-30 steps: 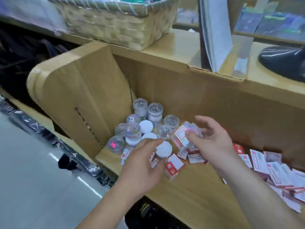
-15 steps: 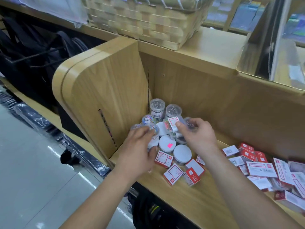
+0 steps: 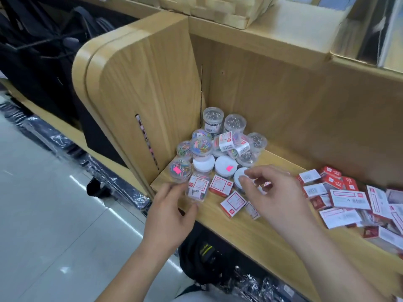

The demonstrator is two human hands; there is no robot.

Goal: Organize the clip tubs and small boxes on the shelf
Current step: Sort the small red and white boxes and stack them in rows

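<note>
Several clear round clip tubs with coloured clips or pins stand piled in the left corner of the wooden shelf, some with white lids. One labelled tub lies on top of the pile. My left hand grips a clear labelled tub lying at the shelf's front left edge, thumb below it and fingers at its left. My right hand hovers with loosely spread fingers over a white-lidded tub and small red-and-white boxes; it holds nothing that I can see.
A loose heap of red-and-white boxes covers the shelf's right part. The wooden side panel closes the left end. A woven basket stands on the top board. Black bags sit under the shelf, above a shiny floor.
My right hand let go of the labelled tub on top of the pile and drew back toward the front. My left hand moved to the front edge and took hold of a clear tub.
</note>
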